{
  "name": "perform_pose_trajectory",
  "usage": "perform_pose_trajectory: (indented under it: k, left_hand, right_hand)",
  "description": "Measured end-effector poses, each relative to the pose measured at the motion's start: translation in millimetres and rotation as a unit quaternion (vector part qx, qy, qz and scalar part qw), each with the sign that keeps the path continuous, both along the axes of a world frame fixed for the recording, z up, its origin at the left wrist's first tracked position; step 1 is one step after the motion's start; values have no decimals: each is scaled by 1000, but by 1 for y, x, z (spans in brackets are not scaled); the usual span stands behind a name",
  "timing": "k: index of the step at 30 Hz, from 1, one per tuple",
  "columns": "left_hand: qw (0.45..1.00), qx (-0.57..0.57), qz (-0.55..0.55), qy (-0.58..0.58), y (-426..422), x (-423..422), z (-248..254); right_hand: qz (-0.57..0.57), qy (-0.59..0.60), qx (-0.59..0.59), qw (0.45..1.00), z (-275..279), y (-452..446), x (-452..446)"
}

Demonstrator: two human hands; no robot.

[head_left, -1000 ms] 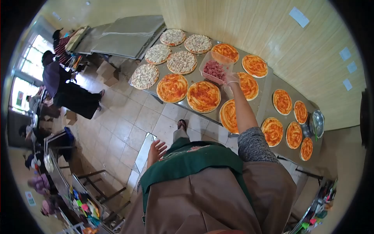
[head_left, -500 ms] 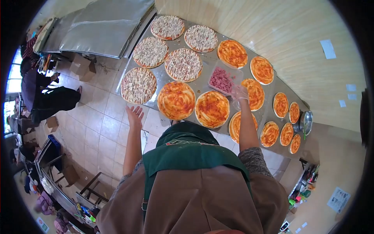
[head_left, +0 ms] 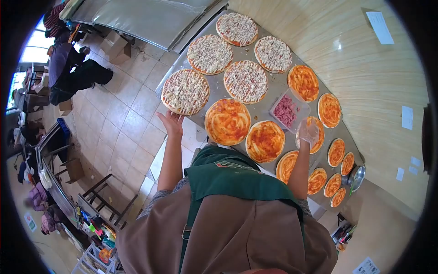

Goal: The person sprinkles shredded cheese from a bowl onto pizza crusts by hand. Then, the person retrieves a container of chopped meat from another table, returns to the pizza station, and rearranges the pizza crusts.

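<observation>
My left hand [head_left: 171, 124] is palm up with fingers spread, at the near edge of a pizza topped with whitish shreds [head_left: 185, 92]. Whether the fingertips touch it, I cannot tell. In a clear plastic glove, my right hand [head_left: 309, 132] hovers over a sauced pizza base [head_left: 320, 139], fingers apart and nothing seen in them. Beside it stands a clear plastic container [head_left: 274, 111] of chopped pink meat [head_left: 286, 111]. Closer to me lie two more bases spread with red sauce, one on the left [head_left: 227, 122] and one on the right [head_left: 265, 141].
All of these lie on a metal table [head_left: 199, 119]. Several other topped pizzas [head_left: 246, 81] are at the far left, several small sauced bases [head_left: 336, 152] at the right near a metal bowl [head_left: 357, 178]. A person in dark clothes [head_left: 73, 75] stands beyond the tiled floor at left.
My view has turned, shifting the table right and down in the picture. My right hand has moved off the meat container toward the sauced base. My left hand has come nearer the topped pizza's edge.
</observation>
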State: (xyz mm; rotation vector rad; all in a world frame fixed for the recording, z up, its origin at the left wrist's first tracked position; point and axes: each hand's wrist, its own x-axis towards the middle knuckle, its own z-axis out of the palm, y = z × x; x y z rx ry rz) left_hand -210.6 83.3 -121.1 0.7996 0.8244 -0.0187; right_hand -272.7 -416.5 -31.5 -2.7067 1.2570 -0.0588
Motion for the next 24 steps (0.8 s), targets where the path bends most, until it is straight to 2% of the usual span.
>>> perform_pose_trajectory:
  k: [5, 7, 10, 12, 13, 15, 17, 18, 19, 21, 23, 24]
  left_hand:
    - [986, -93, -33, -132, 1, 4, -5]
    - [982, -118, -33, -146, 2, 4, -11]
    - [982, -114, -39, -147, 0, 3, -3]
    - [983, -106, -49, -142, 2, 0, 0]
    - [996, -49, -38, -67, 7, -1, 2]
    - [994, 69, -19, 77, 11, 2, 10]
    - [954, 295, 4, 51, -2, 7, 10]
    - [915, 402, 19, 33, -11, 12, 11]
    - [922, 386, -37, -15, -24, 18, 19]
    - [919, 349, -148, -108, -62, 31, 41]
    - [857, 373, -301, -189, -92, 54, 18]
    - [860, 331, -358, -150, -107, 74, -12]
  right_hand:
    - [19, -87, 57, 994, -14, -15, -9]
    - [16, -130, 94, 987, -6, -10, -7]
    - [66, -173, 64, 981, 0, -1, -1]
    - [114, -216, 148, 959, 14, 30, 13]
    - [136, -237, 189, 943, 19, 49, 23]
    - [198, -269, 353, 874, -21, 63, 35]
    - [124, -256, 540, 792, -3, 101, 55]
    - [83, -243, 573, 778, -16, 108, 65]
    - [43, -229, 605, 762, -38, 110, 75]
    - [87, -186, 423, 882, -104, 102, 99]
    - [93, -135, 303, 939, -113, 104, 110]
    - [79, -111, 281, 950, -94, 109, 117]
